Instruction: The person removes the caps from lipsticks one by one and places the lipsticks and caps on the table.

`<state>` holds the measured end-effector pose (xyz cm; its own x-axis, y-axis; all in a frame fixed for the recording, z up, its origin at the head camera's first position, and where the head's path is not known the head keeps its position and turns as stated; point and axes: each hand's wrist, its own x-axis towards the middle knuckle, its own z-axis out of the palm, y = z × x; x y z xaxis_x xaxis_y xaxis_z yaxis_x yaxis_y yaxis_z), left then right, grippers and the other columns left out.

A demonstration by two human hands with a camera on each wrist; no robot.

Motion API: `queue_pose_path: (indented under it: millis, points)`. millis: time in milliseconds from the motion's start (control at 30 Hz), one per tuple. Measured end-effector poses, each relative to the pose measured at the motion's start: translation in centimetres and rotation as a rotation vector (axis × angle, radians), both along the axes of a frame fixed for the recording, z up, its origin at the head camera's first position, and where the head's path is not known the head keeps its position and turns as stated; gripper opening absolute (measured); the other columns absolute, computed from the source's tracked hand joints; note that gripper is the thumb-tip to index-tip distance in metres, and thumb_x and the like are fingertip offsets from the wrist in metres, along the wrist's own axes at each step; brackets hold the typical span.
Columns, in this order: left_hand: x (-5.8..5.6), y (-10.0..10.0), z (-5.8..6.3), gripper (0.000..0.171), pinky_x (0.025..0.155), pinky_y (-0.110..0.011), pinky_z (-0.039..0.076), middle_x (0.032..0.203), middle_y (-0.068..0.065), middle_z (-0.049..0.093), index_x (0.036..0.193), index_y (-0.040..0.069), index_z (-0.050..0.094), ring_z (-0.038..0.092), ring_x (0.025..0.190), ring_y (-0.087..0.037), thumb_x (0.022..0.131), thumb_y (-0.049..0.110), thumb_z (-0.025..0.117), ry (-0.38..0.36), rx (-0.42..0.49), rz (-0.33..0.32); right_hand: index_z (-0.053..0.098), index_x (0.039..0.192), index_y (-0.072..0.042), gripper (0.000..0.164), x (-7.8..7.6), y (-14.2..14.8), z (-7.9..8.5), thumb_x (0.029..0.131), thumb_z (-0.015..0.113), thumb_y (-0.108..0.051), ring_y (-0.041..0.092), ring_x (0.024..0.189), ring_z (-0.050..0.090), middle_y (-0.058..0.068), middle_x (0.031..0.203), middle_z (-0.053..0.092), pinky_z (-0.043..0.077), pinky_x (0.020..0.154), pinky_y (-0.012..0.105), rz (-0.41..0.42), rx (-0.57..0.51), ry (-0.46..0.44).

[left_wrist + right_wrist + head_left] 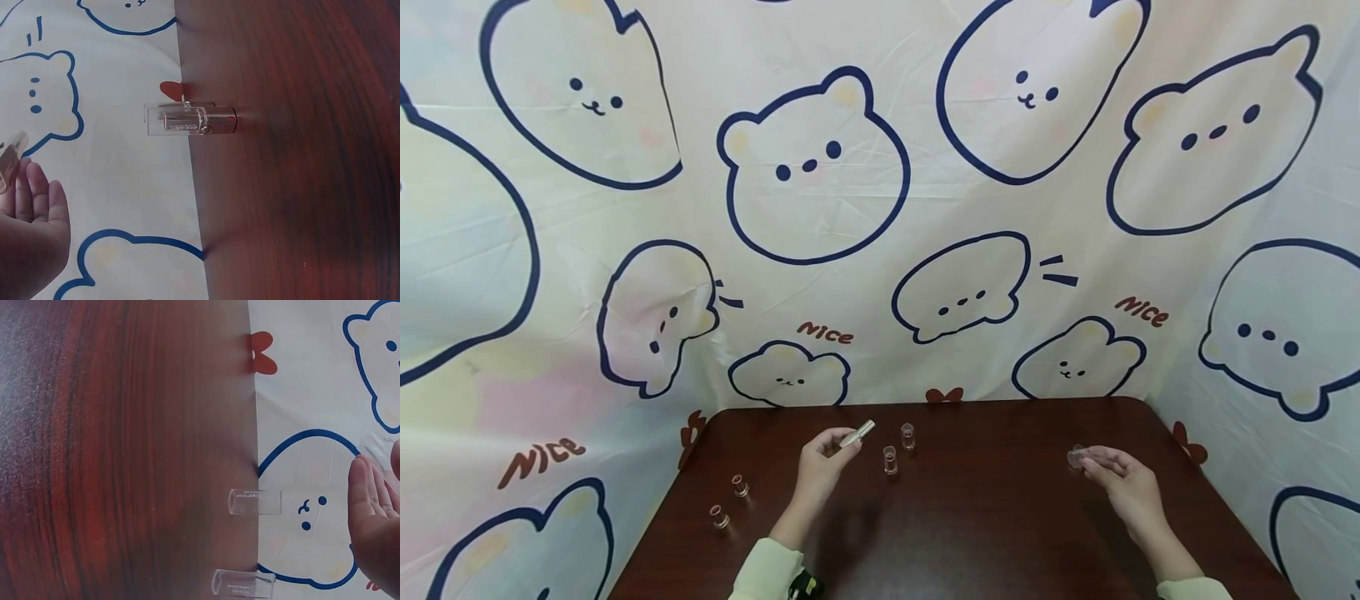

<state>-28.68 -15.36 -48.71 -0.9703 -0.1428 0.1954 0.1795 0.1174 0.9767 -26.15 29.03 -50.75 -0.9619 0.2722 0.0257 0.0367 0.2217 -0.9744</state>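
My left hand (pixel 822 471) pinches a slim pale gold lipstick tube (pixel 859 433) between thumb and fingers, above the table. In the left wrist view this tube (pixel 12 162) shows at the left edge. Held by the fingertips of my right hand (pixel 1126 483) is a small clear cap (pixel 1077 457); it is partly cut off by the fingers in the right wrist view. Just right of the left hand stand two lipsticks with clear covers, the nearer one (pixel 891 461) and the farther one (pixel 908 437). Their lower parts look reddish brown.
Two small clear pieces with reddish rims, one (pixel 719 517) nearer and one (pixel 741 486) farther, stand at the table's left. The right wrist view shows two clear printed caps (pixel 255 502) on the dark wooden table (pixel 985 517). A patterned cloth (pixel 880 208) surrounds the table.
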Motion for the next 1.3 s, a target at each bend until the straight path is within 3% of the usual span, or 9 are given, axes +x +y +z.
queue_pose_path:
  millis: [67,133,267,367,500,800,1000,1300]
  points:
    - [0.1,-0.1,0.0,0.023,0.067,-0.023,0.047,0.089,-0.005,0.068,0.105,-0.002,0.069,0.058,0.081,-0.017,0.085,0.009,0.074,-0.005,0.008,0.002,0.054,0.126,0.005,0.054,0.1,0.0,0.0,0.089,0.072,-0.030,0.010,0.088,0.068,-0.005,0.098,0.070,0.053,0.073,0.021,-0.003,0.017,-0.021]
    - [0.7,0.0,0.9,0.021,0.066,-0.023,0.047,0.088,-0.007,0.068,0.103,-0.005,0.068,0.058,0.079,-0.015,0.086,0.006,0.072,-0.005,0.007,0.005,0.054,0.127,0.005,0.054,0.2,0.1,0.0,0.090,0.071,-0.031,0.008,0.086,0.067,-0.002,0.100,0.070,0.052,0.072,0.021,-0.008,0.035,-0.044]
    - [0.7,-0.2,0.9,0.018,0.067,-0.023,0.048,0.089,-0.010,0.068,0.100,-0.006,0.069,0.058,0.078,-0.015,0.086,0.004,0.071,-0.007,0.010,0.039,0.054,0.127,0.003,0.049,0.3,0.3,-0.3,0.093,0.068,-0.030,0.010,0.088,0.068,0.003,0.104,0.070,0.052,0.072,0.022,-0.011,0.101,-0.071]
    - [0.0,-0.5,-0.2,0.018,0.067,-0.023,0.048,0.088,-0.009,0.068,0.099,-0.004,0.069,0.059,0.078,-0.016,0.085,0.006,0.073,-0.008,0.001,0.075,0.056,0.125,0.002,0.046,0.3,0.6,-0.6,0.094,0.066,-0.030,0.012,0.089,0.068,0.007,0.107,0.069,0.053,0.074,0.027,-0.018,0.155,-0.078]
    - [0.0,-0.8,-0.4,0.018,0.065,-0.024,0.047,0.085,-0.007,0.068,0.098,-0.004,0.069,0.059,0.075,-0.012,0.085,0.008,0.074,-0.010,-0.010,0.097,0.057,0.125,0.001,0.048,0.5,0.9,-1.0,0.094,0.066,-0.034,0.009,0.086,0.065,0.014,0.113,0.067,0.053,0.074,0.032,-0.029,0.229,-0.099]
    - [-0.2,-1.5,-0.7,0.019,0.068,-0.027,0.047,0.085,-0.006,0.068,0.098,-0.001,0.066,0.061,0.077,-0.014,0.085,0.011,0.074,-0.074,-0.032,0.123,0.055,0.125,0.007,0.056,0.3,1.5,-1.6,0.092,0.067,-0.037,0.041,0.105,0.059,0.025,0.116,0.063,0.052,0.072,0.044,-0.063,0.381,-0.153]
    - [-0.5,-2.0,-1.3,0.018,0.068,-0.025,0.050,0.088,-0.009,0.069,0.097,-0.002,0.064,0.064,0.083,-0.021,0.083,0.005,0.074,-0.076,-0.047,0.156,0.057,0.122,0.009,0.053,0.1,1.8,-2.1,0.091,0.069,-0.032,0.043,0.104,0.059,0.026,0.113,0.064,0.051,0.072,0.047,-0.054,0.447,-0.161]
    - [-1.2,-3.3,-2.6,0.024,0.073,-0.022,0.050,0.098,-0.012,0.070,0.105,-0.002,0.063,0.064,0.091,-0.019,0.085,0.006,0.074,-0.084,-0.051,0.181,0.060,0.115,0.011,0.044,0.0,2.1,-2.7,0.090,0.071,-0.023,0.041,0.097,0.063,0.024,0.102,0.068,0.051,0.071,0.048,-0.038,0.505,-0.113]
